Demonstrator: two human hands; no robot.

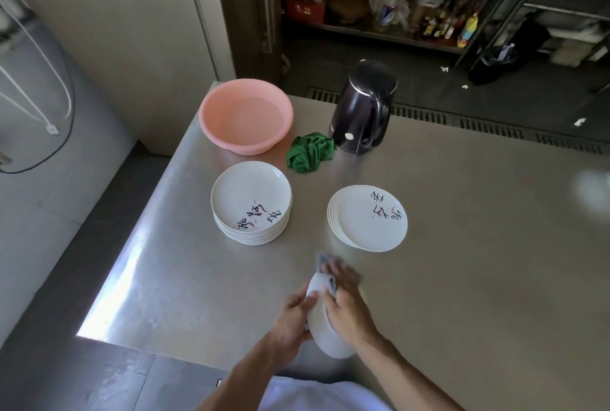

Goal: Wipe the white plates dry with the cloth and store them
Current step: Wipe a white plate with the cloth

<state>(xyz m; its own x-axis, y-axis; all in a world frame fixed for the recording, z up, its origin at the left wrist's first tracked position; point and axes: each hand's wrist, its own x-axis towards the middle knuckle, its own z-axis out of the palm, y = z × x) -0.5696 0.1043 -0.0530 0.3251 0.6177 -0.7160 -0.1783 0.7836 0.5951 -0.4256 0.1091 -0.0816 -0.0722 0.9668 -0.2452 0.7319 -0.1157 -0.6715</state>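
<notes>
I hold one white plate (325, 338) tilted on edge above the near side of the steel table (478, 262). My left hand (293, 321) grips its left rim. My right hand (346, 305) presses a grey cloth (325, 262) against the plate's face; the cloth is blurred and mostly hidden under my fingers. A stack of several white plates with black writing (251, 202) stands at centre left. A second, fanned stack of white plates (368, 217) lies to its right.
A pink plastic basin (246, 115) sits at the table's far left corner. A crumpled green cloth (310, 153) lies next to a dark electric kettle (364, 106). Shelves with bottles and bags (396, 11) stand beyond the table. The table's left edge drops to the floor.
</notes>
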